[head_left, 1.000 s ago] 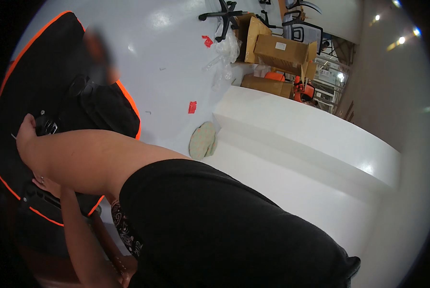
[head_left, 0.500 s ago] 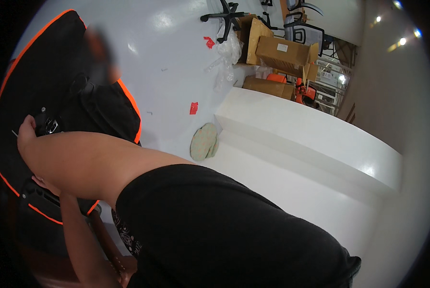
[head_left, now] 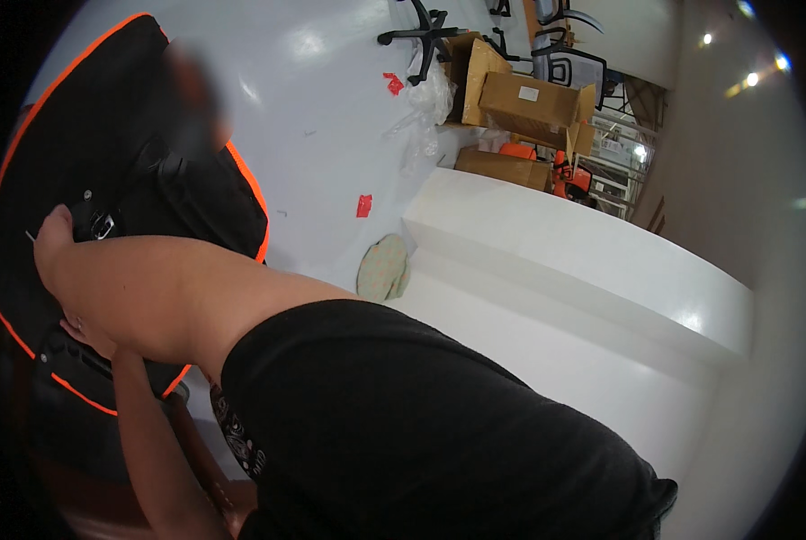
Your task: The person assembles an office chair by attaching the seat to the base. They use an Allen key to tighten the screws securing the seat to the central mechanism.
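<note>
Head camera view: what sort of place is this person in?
Probably an office or workshop space used partly for storage. Open cardboard boxes are stacked on a pale glossy floor beside wheeled office chairs, and a long white counter runs across the room.

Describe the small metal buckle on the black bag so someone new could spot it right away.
Start at the big black bag with orange piping on the left. The metal buckle sits on it beside the right hand. It is the only shiny silver part on the dark fabric.
</note>
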{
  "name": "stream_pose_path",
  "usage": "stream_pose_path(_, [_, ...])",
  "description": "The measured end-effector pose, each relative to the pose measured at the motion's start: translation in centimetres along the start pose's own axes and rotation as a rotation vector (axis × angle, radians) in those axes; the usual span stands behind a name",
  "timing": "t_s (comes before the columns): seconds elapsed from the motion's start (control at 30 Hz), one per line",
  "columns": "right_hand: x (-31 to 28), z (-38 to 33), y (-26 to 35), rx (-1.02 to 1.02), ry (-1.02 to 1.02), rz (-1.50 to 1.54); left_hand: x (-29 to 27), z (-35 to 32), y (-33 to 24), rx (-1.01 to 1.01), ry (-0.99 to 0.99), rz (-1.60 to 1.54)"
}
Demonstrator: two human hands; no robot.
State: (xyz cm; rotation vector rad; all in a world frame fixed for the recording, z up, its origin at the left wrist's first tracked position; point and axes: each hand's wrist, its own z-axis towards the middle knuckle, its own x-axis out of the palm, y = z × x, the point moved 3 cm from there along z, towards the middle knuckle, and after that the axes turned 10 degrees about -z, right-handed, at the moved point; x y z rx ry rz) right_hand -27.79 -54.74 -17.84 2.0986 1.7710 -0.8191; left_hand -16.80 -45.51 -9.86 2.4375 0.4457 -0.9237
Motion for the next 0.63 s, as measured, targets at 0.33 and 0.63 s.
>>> stream_pose_path(0.33, [-1.1,-4.9,-2.3,-0.036,-0.016,0.073,0.8,0.3,0.1,-0.009,-0.178,-0.172])
stream_pose_path(0.63, [-1.2,-5.2,-2.0,-0.002,-0.060,0.105,1.4,0.7,0.3,0.007,-0.107,-0.247])
